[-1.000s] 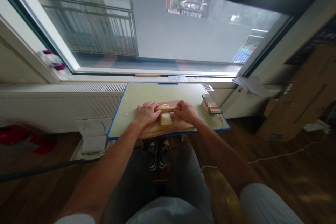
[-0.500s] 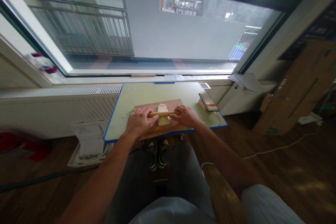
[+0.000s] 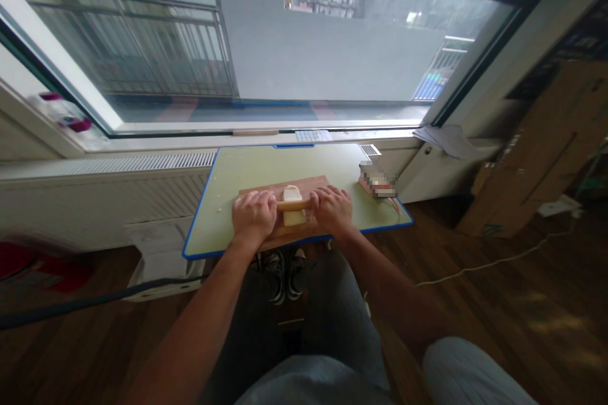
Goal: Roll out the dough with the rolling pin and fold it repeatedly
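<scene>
On my feed the rolling pin (image 3: 293, 205) now crosses the middle of the pale, dough-like strip (image 3: 294, 219), which shows on both its far and near sides; a second ago the pin sat close to the strip's far end. I judge the rolling to be mid-stroke. The hands have settled flatter too: the fingers of the left hand (image 3: 254, 215) curl round one end of the pin, those of the right hand (image 3: 333, 209) round the other, closed on it and apart from the strip. The strip lies on the wooden board (image 3: 313, 183), between the hands. I read little room on the near side, where board and counter (image 3: 242, 164) edges nearly meet before the legs (image 3: 339, 304); the far side is roomier, while a pixelated item (image 3: 377, 181) sits near the right edge
</scene>
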Tool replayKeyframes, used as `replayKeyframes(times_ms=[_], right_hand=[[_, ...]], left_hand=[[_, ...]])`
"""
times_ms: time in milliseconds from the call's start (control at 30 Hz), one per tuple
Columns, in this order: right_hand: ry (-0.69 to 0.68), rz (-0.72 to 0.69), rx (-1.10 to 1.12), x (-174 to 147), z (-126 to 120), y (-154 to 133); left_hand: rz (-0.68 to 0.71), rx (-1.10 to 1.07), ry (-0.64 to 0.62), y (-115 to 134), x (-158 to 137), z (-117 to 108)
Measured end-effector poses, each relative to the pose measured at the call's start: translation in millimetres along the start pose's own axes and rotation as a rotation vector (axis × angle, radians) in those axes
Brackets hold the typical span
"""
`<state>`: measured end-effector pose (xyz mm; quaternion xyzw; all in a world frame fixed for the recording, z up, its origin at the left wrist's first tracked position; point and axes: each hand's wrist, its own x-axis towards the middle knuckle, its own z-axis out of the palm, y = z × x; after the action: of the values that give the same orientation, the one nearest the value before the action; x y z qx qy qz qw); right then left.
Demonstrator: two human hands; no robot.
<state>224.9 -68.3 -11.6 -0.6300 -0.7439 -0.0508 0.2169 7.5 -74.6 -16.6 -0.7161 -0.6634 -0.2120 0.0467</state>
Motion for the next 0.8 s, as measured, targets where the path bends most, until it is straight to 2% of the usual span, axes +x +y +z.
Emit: replayKeyframes(times_ms=[233, 333, 533, 667, 800], right_hand=[[-0.109, 0.065, -0.059, 31.9, 4.7, -1.8], [-0.161, 0.069, -0.066, 34.7, 4.3, -1.3], [-0.126, 0.067, -0.052, 5.1, -0.1, -3.2], [-0.081, 0.124, -0.015, -16.3, 1.4, -5.5], [-0.077, 0.132, -0.008, -17.7, 4.1, -5.6]], left_hand=[[-0.052, 0.024, -0.087, 0.2, 23.1, 1.8], [-0.054, 0.011, -0.083, 1.3, 24.2, -0.2], [-0.023, -0.006, -0.050, 4.0, 5.1, -6.3], [-0.007, -0.035, -0.028, 6.0, -10.7, -8.9], [-0.021, -0.059, -0.018, 6.2, -10.4, -6.8]])
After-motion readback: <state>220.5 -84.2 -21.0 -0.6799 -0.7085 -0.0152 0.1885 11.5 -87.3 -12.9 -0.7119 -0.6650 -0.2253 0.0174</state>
